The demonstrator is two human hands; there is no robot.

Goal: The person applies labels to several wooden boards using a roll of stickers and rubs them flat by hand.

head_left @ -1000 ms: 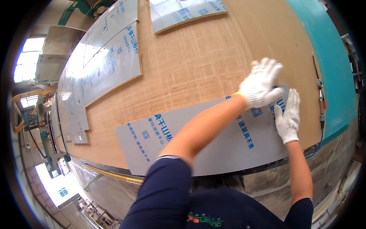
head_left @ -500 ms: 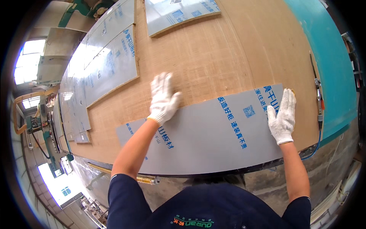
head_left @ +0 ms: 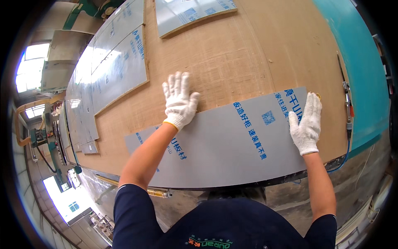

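A long grey panel (head_left: pixel 219 149) with blue print and a square code lies flat along the near edge of a wood-topped table (head_left: pixel 224 66). My left hand (head_left: pixel 180 101), in a white knit glove, is open with fingers spread at the panel's far edge, its fingers reaching over the bare wood. My right hand (head_left: pixel 306 124), gloved the same way, rests open along the panel's right end, fingers pointing away and thumb apart over the panel. Neither hand grips anything.
Several grey printed panels (head_left: pixel 120 70) lie at the left, and another panel (head_left: pixel 195 14) at the far side. An air blow gun (head_left: pixel 347 103) with a blue hose lies at the right, beside a teal surface (head_left: pixel 360 83). A yellow bar (head_left: pixel 157 193) runs below the near edge.
My left hand has shifted slightly right, its fingers now spread wider. My right hand keeps its place at the panel's right end. The panel shows little movement.
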